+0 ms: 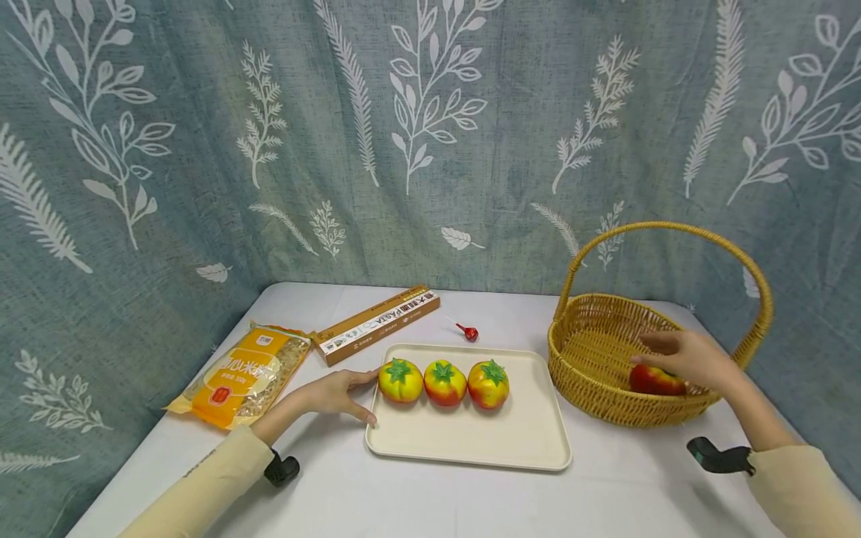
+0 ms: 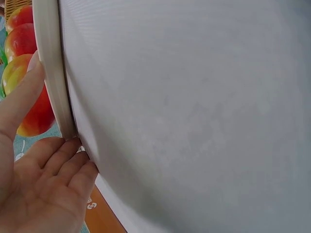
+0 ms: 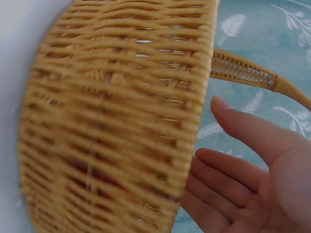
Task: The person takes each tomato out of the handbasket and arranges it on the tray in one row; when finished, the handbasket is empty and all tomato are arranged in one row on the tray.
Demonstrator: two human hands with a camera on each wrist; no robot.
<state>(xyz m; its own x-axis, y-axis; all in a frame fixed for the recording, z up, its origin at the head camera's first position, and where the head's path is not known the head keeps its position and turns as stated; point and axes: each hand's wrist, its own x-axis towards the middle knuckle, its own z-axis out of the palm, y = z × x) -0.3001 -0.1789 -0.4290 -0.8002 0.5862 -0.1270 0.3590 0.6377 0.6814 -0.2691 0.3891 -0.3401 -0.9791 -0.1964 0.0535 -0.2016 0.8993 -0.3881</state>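
Note:
My left hand (image 1: 336, 394) is at the left edge of a cream tray (image 1: 471, 441). In the left wrist view, its thumb and extended fingertips (image 2: 86, 162) are right at the tray's rim. Three yellow-red, persimmon-like fruits with green leafy tops stand in a row on the tray: the left one (image 1: 400, 382), the middle one (image 1: 445, 385) and the right one (image 1: 489, 387). Over the wicker basket (image 1: 585, 388) is my right hand (image 1: 693, 359), its fingers loosely spread and its palm bare. Below it a red fruit (image 1: 655, 381) lies inside the basket, partly hidden by the hand.
An orange bag of grain (image 1: 242, 373) lies on the left of the table. Behind the tray are a long brown pasta box (image 1: 380, 325) and a small red lollipop (image 1: 470, 333). The basket's tall handle (image 1: 662, 226) arches up at the right. A patterned curtain (image 1: 430, 149) hangs behind.

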